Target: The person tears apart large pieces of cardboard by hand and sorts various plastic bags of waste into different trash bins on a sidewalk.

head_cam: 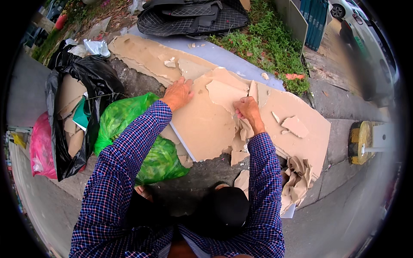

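Observation:
Before me lies a broken sheet of brown-faced board (203, 129), probably plasterboard, with ragged edges and a pale side edge. My left hand (178, 93) rests on its upper left part, palm down, with nothing grasped. At the ragged right edge my right hand (248, 108) is curled, its fingers closed at a torn brown flap (226, 92); what lies inside the fingers is partly hidden. Crumpled torn paper (244, 130) hangs just below that hand. A larger board (309, 116) extends to the right, bearing a loose broken fragment (295, 126).
Left stand a green plastic bag (161, 161), a black bag (103, 77) of brown scraps and a pink bag (43, 148). Crumpled brown paper (295, 180) lies at right. Beyond are black quilted mats (193, 16), weeds (267, 42) and a yellow-black post base (359, 142).

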The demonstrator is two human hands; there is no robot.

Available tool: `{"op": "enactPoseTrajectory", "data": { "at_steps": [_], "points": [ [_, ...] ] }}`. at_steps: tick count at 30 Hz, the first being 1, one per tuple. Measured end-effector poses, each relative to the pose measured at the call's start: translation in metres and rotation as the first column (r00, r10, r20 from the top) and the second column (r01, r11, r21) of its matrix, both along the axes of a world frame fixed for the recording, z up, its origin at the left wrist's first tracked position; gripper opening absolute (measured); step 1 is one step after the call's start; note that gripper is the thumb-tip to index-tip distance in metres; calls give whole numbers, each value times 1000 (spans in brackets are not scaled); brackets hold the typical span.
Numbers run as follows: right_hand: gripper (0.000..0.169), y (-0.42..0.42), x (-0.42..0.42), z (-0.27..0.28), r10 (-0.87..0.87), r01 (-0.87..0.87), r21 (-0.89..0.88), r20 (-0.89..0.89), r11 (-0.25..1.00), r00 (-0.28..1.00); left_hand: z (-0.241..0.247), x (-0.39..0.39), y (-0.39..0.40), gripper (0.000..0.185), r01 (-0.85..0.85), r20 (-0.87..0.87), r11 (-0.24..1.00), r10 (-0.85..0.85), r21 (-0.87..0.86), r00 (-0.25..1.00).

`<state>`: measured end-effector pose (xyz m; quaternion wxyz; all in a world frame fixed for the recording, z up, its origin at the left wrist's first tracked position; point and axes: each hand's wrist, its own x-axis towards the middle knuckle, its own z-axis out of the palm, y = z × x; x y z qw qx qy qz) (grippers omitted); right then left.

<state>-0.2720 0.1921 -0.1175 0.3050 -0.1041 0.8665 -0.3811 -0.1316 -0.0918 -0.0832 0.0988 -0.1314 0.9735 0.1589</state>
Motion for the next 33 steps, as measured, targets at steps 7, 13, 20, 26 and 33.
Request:
{"op": "enactPoseTrajectory", "data": {
  "at_steps": [7,13,20,26,33],
  "points": [
    [53,-12,5,-5,194,-205,89,-791,975,580,6,-35,18,75,131,-113,979,-114,155,987],
    [27,-29,-5,-17,246,-212,132,-658,968,712,-14,-10,29,84,-17,-191,999,25,43,981],
    [16,-38,-21,-28,-6,-214,-214,-720,953,694,19,77,121,86,282,-49,959,-283,-27,958],
    [8,-31,45,2,120,-405,-103,-863,909,490,10,96,134,88,262,-60,962,-266,-74,962],
    [12,-33,155,81,194,-653,-159,-880,740,434,-23,101,135,78,280,-228,941,-320,-193,920]
  ]
}}
